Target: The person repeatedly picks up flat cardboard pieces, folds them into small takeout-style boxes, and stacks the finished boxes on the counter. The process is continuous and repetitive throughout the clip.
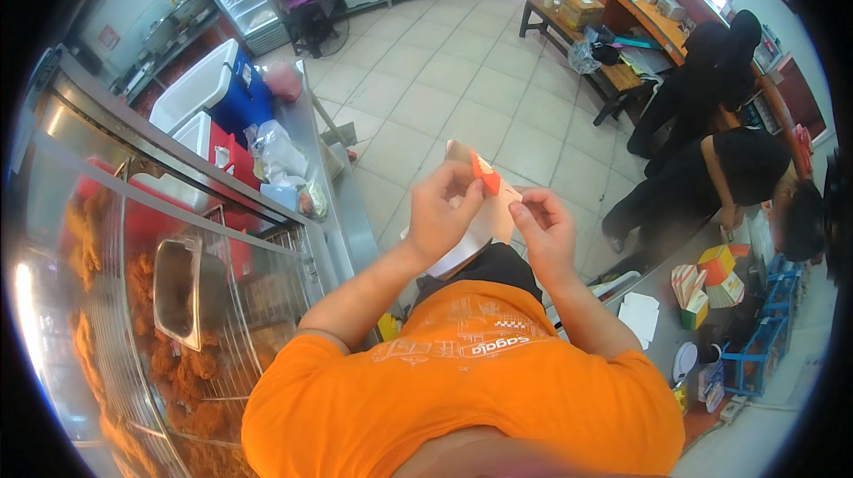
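Note:
Between my two hands, out in front of my body, is a thin cardboard food carton (499, 222), pale tan inside with an orange-red printed flap. My left hand (447, 210) pinches the carton near that flap, thumb against the orange part. On the other side, my right hand (544, 227) has its thumb and fingers closed on the carton's right edge. The carton looks partly folded, and my left fingers hide some of it. Below it shows a white surface (464, 250) whose kind I cannot make out.
To the left stands a glass display case with fried chicken (182, 371) and a metal pan (189, 291). Beyond it, a steel counter holds a blue cooler (238, 91) and plastic bags (275, 149). At right, printed cartons (721, 278) stand on a counter; two people in black are nearby.

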### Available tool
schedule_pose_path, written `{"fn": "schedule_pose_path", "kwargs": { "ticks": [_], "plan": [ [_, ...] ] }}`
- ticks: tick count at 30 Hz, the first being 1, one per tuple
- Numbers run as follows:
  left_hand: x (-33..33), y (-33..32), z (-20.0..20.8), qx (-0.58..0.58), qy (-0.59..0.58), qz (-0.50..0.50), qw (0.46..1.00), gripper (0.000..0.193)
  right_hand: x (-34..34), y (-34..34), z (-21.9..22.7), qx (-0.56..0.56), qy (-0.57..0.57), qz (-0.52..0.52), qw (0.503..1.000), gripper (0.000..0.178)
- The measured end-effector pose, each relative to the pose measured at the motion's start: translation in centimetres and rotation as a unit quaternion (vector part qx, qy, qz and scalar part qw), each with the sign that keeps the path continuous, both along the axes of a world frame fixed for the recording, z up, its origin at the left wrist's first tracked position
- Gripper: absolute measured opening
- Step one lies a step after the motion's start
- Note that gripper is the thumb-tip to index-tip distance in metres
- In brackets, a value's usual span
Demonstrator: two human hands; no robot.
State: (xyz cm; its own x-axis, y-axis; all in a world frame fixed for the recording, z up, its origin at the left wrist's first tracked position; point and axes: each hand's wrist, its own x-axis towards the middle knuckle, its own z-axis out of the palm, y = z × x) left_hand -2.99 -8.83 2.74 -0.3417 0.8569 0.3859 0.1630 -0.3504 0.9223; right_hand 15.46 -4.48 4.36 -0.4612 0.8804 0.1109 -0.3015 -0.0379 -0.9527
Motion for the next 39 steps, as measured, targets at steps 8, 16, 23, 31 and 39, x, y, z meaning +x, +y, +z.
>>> {"fn": "schedule_pose_path", "kwargs": {
  "ticks": [8, 16, 23, 31, 39],
  "plan": [
    [-0.2, 0.8, -0.7, 0.036, -0.052, 0.006, 0.998, 0.015, -1.3, -0.4, -0.2, 0.163, -0.098, -0.010, 0.982, 0.010],
    [-1.5, 2.0, -0.6, 0.120, -0.096, -0.007, 0.988, 0.018, -3.5, 1.3, 0.3, 0.203, -0.062, -0.055, 0.976, 0.008],
    [-2.3, 3.2, -1.1, 0.100, -0.114, -0.035, 0.988, 0.019, -3.7, 2.2, -0.1, 0.145, -0.048, -0.034, 0.988, 0.007],
    [-3.1, 4.1, -2.6, 0.055, -0.148, -0.079, 0.984, 0.017, -2.9, 3.0, -0.8, 0.054, -0.010, 0.006, 0.998, 0.009],
    [-0.9, 4.0, -1.5, 0.178, -0.028, 0.048, 0.982, 0.024, -3.9, 2.8, -0.1, 0.196, -0.026, -0.079, 0.977, 0.011]
  ]
}}
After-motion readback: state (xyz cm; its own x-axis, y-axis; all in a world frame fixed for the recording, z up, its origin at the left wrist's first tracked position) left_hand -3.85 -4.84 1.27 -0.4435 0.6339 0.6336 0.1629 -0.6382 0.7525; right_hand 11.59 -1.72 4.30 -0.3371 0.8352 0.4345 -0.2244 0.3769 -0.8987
